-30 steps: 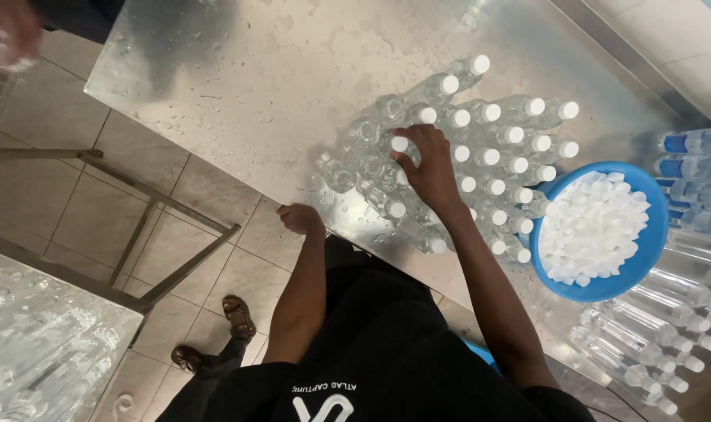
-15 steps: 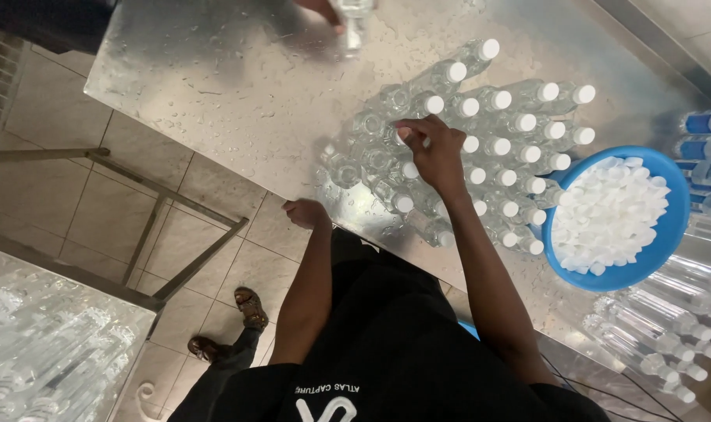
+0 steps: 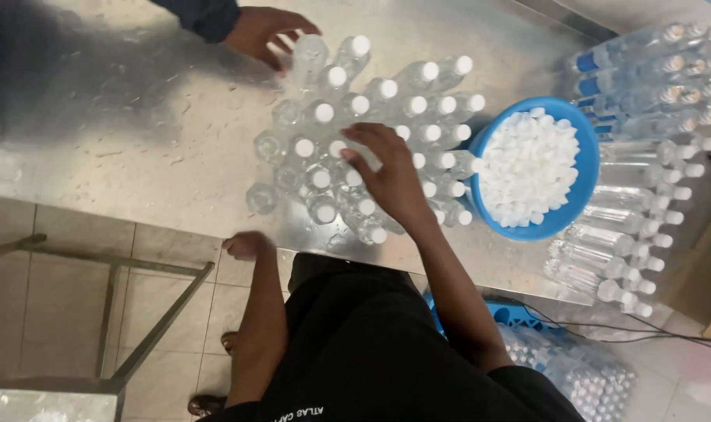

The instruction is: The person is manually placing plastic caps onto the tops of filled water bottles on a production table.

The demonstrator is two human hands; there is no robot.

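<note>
Your left hand [image 3: 248, 244] sits curled at the near edge of the steel desk [image 3: 137, 156], holding nothing, with bare metal stretching away toward ten o'clock. Your right hand [image 3: 387, 176] lies fingers spread on the cluster of small clear bottles [image 3: 348, 148], pressing a white cap [image 3: 373, 162]. The blue bowl of caps [image 3: 531, 168] is just beside it at three o'clock. Another person's hand [image 3: 266, 31] touches bottles at twelve.

right hand [image 3: 387, 176] on clear bottles [image 3: 371, 133] | left hand [image 3: 248, 244] at table [image 3: 137, 156] edge | blue bowl [image 3: 586, 168] beside
</note>
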